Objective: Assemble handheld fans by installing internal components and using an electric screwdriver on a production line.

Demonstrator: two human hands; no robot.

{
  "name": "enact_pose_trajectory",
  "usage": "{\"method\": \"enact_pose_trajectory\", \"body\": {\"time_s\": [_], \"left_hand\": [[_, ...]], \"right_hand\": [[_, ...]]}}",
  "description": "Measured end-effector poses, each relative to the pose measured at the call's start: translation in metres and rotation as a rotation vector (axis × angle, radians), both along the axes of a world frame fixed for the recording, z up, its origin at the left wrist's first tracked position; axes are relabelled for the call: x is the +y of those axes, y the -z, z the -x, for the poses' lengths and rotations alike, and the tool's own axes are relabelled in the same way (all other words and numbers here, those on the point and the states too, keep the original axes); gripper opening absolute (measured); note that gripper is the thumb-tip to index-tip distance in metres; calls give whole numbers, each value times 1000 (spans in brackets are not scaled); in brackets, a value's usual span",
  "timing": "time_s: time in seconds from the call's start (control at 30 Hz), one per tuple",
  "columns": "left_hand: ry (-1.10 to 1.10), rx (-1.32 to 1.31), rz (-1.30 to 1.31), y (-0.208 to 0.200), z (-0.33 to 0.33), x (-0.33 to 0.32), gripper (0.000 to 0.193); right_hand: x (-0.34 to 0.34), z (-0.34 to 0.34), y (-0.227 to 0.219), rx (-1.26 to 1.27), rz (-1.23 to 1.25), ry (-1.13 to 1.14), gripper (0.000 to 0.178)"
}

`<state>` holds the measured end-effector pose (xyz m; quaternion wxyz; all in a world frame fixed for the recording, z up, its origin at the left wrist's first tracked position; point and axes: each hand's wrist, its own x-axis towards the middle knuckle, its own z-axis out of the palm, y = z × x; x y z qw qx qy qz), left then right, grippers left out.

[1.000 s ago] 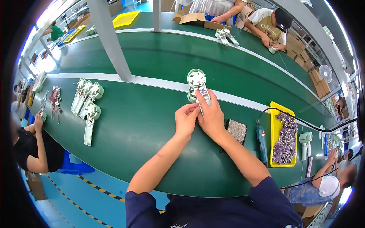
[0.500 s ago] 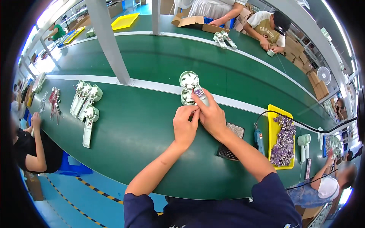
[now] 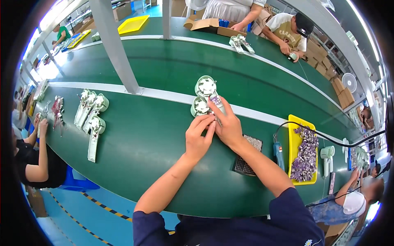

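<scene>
Two pale green handheld fan housings with white blades lie close together ahead of my hands. The farther fan (image 3: pixel 205 86) has a small purple circuit board (image 3: pixel 215 99) in its handle. The nearer fan (image 3: pixel 200 106) sits just left of that board, its handle mostly hidden by my fingers. My right hand (image 3: pixel 228 128) is closed around the handle area, with index finger and thumb pressed beside the board. My left hand (image 3: pixel 199 137) is closed in a pinch against the right fingertips, below the nearer fan. What exactly the left fingertips pinch is hidden.
On the left lie several open fan housings (image 3: pixel 93 139) and a bundle of wires (image 3: pixel 58 110). To the right are a black tray of small metal parts (image 3: pixel 245 164), a blue electric screwdriver (image 3: pixel 278 155) and a yellow tray (image 3: pixel 290 164) of purple boards. Co-workers sit around.
The nearer fan has shifted slightly left, showing more of its blades. My left fingers have straightened a little and moved slightly; the right hand stays nearly in place.
</scene>
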<state>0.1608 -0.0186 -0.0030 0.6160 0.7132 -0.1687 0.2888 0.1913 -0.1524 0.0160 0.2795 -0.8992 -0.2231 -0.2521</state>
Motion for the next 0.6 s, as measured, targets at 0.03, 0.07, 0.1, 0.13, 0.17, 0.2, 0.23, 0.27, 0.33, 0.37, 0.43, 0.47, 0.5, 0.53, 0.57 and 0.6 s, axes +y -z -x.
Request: {"method": "enact_pose_trajectory", "body": {"time_s": [0.03,0.07,0.1,0.13,0.17,0.2,0.23,0.27,0.33,0.37,0.43,0.47,0.5,0.53,0.57,0.6], "left_hand": [[3,4,4,0,1,0,20],[5,40,34,-5,2,1,19],[10,78,63,-7,3,3,19],[-2,120,94,-5,3,4,18],[3,217,128,-1,2,7,17],[33,262,175,2,-1,8,17],[62,307,221,4,-4,9,18],[69,305,220,5,-4,10,18],[135,413,275,6,-7,9,18],[147,409,274,7,-7,10,18],[185,441,244,10,-7,5,18],[177,428,218,7,-5,9,17],[177,417,213,6,-4,12,17],[179,428,170,8,-3,14,17],[182,440,129,10,-2,16,17],[178,425,70,10,-3,13,17]], "right_hand": [[-2,-3,1,-20,-36,-12,53],[-4,-6,-4,-53,-72,-23,51],[-6,-9,-8,-62,-66,-16,51],[-7,-13,-13,-37,-115,9,47],[-8,-19,-14,-7,-167,34,44],[-10,-26,-18,-5,-224,51,41],[-15,-38,-20,-12,-222,55,41],[-23,-50,-20,-27,-213,76,40],[-43,-80,-21,-106,-153,152,39],[-56,-99,-21,-112,-152,163,39],[-94,-140,-20,-219,-153,244,36],[-108,-165,-16,-214,-177,282,35],[-125,-192,-13,-213,-198,319,34],[-136,-216,-12,-167,-262,367,35],[-148,-238,-9,-119,-324,416,36],[-171,-263,-5,-235,-240,507,37]]}}
